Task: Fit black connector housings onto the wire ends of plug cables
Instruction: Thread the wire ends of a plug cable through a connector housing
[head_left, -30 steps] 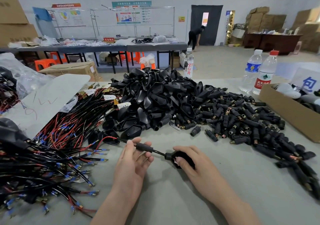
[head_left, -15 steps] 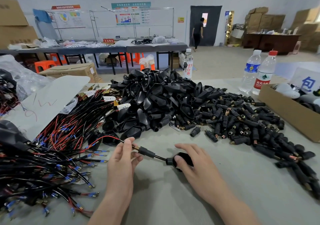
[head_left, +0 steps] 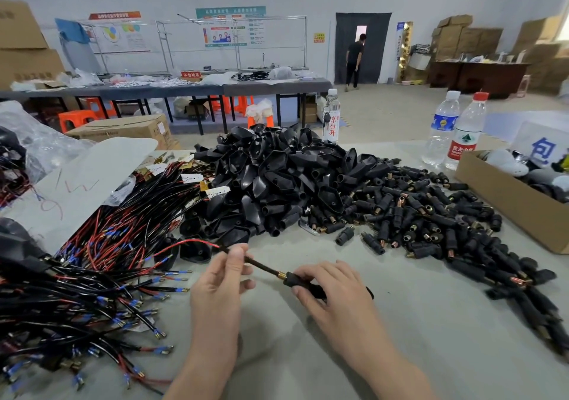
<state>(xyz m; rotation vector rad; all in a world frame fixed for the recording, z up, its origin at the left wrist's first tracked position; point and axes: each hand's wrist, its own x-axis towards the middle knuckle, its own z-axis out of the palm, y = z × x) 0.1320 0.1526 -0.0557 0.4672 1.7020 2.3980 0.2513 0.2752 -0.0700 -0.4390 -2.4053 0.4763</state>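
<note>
Lower centre: left hand (head_left: 219,285) pinches the light, likely floppy cable (head_left: 261,266) near its end; right hand (head_left: 338,301) wraps the rigid connector (head_left: 296,279).

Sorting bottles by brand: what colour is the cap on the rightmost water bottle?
Red; the cap shows best in the head view.

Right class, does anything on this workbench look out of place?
A silvery metal piece pokes from the front edge of the black housing pile, among black parts. What it is, I cannot tell.
</note>
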